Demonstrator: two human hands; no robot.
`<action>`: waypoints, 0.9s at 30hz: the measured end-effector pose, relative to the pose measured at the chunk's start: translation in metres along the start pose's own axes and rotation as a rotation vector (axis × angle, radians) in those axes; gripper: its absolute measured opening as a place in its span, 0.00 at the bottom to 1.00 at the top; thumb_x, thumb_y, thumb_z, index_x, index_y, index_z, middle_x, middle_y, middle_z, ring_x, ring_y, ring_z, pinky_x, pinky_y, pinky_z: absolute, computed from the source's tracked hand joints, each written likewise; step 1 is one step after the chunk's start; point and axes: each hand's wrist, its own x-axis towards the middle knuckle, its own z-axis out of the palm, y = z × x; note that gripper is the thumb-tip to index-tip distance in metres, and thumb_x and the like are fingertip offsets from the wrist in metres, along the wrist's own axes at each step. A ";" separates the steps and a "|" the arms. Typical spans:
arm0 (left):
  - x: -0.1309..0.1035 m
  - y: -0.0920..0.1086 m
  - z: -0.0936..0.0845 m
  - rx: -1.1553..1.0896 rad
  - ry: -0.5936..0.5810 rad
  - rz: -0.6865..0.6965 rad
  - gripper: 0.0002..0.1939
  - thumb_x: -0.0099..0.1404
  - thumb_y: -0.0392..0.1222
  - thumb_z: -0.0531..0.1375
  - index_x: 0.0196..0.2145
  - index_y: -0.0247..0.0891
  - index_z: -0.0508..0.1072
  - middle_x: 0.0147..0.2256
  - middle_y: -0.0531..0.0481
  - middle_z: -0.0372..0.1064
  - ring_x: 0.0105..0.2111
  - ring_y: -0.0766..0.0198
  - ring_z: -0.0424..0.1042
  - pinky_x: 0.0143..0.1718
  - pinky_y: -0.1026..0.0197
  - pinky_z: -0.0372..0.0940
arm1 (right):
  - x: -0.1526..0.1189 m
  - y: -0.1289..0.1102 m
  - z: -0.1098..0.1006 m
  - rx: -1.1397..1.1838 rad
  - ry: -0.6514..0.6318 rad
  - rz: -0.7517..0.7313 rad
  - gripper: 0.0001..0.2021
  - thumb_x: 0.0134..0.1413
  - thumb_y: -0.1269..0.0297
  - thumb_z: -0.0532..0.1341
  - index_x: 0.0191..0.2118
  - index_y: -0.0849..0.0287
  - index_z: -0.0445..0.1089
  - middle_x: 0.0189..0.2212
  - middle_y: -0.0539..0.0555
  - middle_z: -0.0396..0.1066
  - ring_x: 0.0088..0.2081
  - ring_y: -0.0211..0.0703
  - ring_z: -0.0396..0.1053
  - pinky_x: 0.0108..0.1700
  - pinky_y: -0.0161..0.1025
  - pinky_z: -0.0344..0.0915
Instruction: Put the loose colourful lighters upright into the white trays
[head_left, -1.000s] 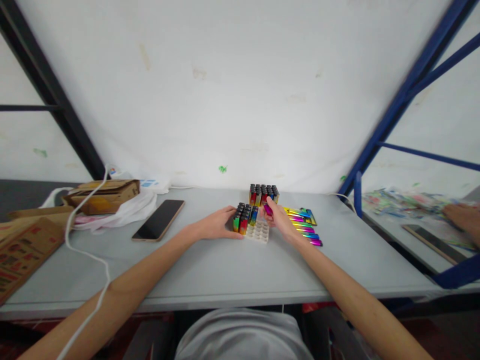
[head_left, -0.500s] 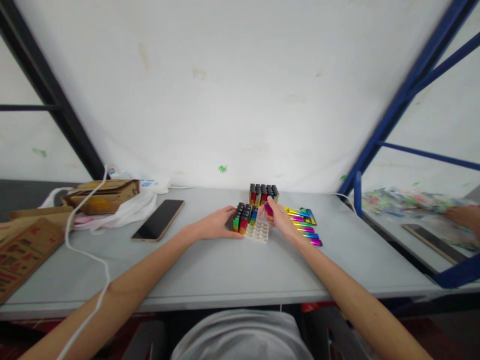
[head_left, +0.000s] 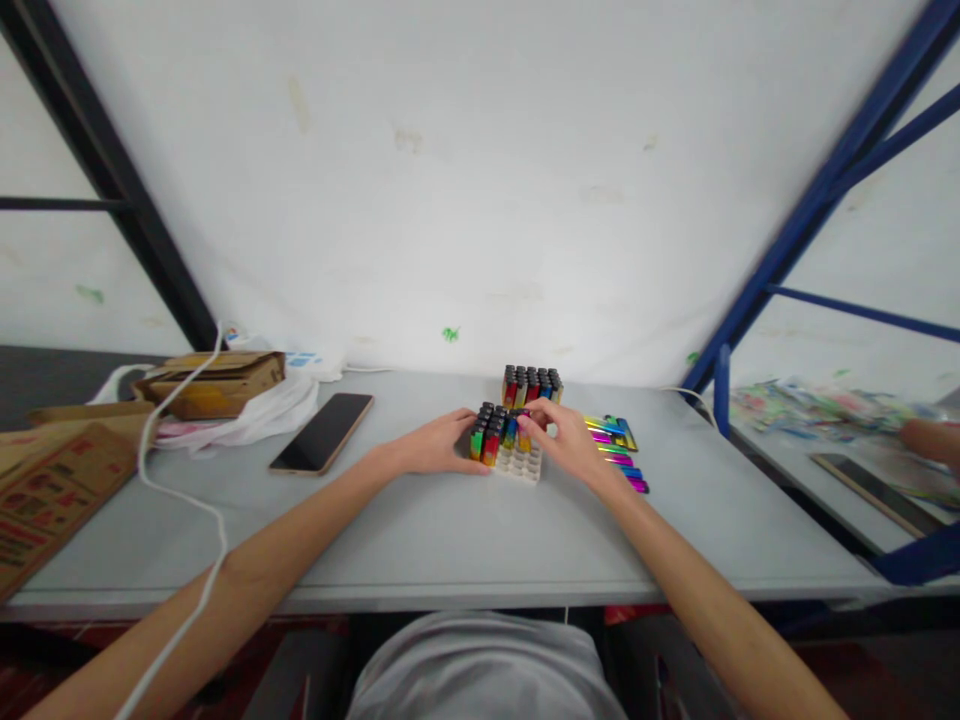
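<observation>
A white tray with round holes (head_left: 526,466) lies on the grey table, its left part filled with upright black-topped lighters (head_left: 490,432). My left hand (head_left: 445,443) rests against the left side of these lighters, thumb and fingers apart around them. Over the tray's back right, my right hand (head_left: 553,432) pinches a shiny lighter (head_left: 524,434) that stands upright at the holes. Several loose metallic lighters (head_left: 624,461) lie to the right of my right hand. Behind the tray stands a full block of lighters (head_left: 533,386).
A dark phone (head_left: 322,434) lies on the left, with a cardboard box (head_left: 238,385), a white plastic bag (head_left: 289,410) and a white cable (head_left: 180,503) beyond. At the right, past a blue frame (head_left: 787,215), are a person's hand (head_left: 930,440), another phone (head_left: 876,494) and plastic packets.
My right hand has moved slightly and turned over the tray, bringing the lighter from the tray's right side down to the holes. My left hand stays beside the lighters.
</observation>
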 end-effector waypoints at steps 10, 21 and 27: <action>-0.001 -0.001 0.000 -0.007 0.001 0.004 0.40 0.58 0.66 0.69 0.60 0.38 0.70 0.56 0.40 0.70 0.56 0.44 0.70 0.60 0.49 0.65 | -0.002 0.005 0.000 0.043 -0.069 -0.060 0.11 0.66 0.53 0.62 0.42 0.56 0.72 0.32 0.52 0.79 0.32 0.43 0.75 0.36 0.38 0.68; 0.000 0.000 0.000 -0.007 -0.009 -0.012 0.42 0.57 0.65 0.69 0.60 0.36 0.69 0.57 0.38 0.68 0.58 0.43 0.69 0.63 0.47 0.62 | -0.001 0.009 0.000 -0.180 -0.234 -0.067 0.18 0.68 0.49 0.60 0.33 0.58 0.74 0.27 0.51 0.75 0.28 0.41 0.69 0.33 0.35 0.58; 0.001 0.000 0.000 0.004 -0.022 -0.023 0.43 0.58 0.66 0.69 0.61 0.35 0.68 0.60 0.37 0.66 0.60 0.42 0.67 0.64 0.47 0.62 | 0.003 0.024 -0.027 -0.340 -0.113 0.032 0.22 0.73 0.51 0.51 0.34 0.58 0.75 0.27 0.53 0.75 0.28 0.43 0.69 0.35 0.37 0.59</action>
